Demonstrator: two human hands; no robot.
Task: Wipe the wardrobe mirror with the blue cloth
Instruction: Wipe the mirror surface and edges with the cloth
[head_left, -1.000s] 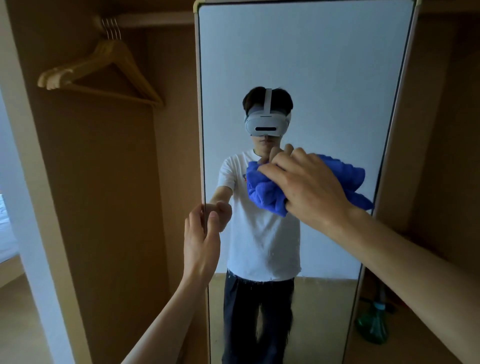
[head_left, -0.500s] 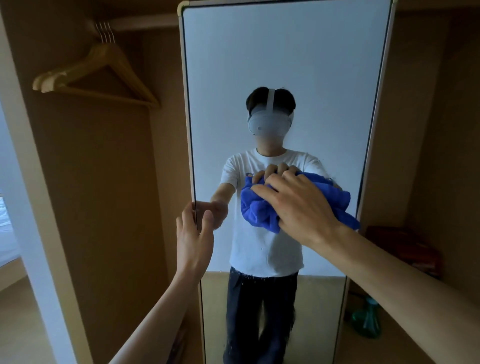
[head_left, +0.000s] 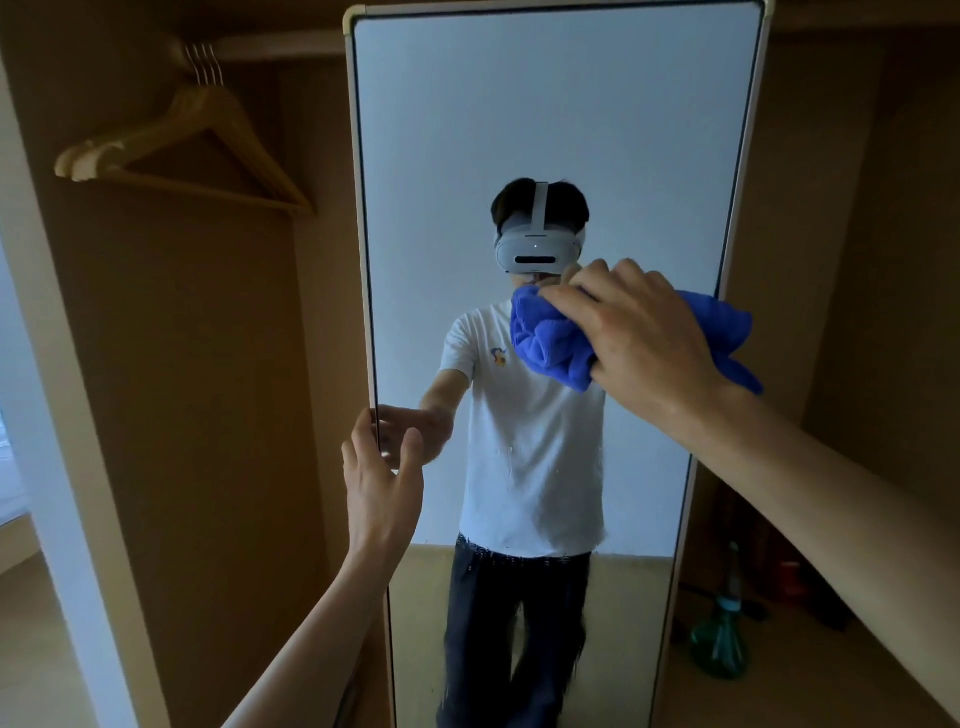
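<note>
There is one wardrobe mirror (head_left: 545, 130) and one blue cloth (head_left: 550, 343). Two hands show, the left hand (head_left: 382, 483) and the right hand (head_left: 644, 338). One rail (head_left: 280, 47) carries a tight bunch of wooden hangers (head_left: 208, 130), three or four by their hooks; the exact count is unclear. One green bottle (head_left: 719, 644) stands low on the right.

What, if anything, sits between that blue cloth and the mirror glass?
Nothing visible. The right hand presses the bunched blue cloth straight onto the mirror near its right edge; the left hand grips the mirror's left edge, well clear of it.
</note>
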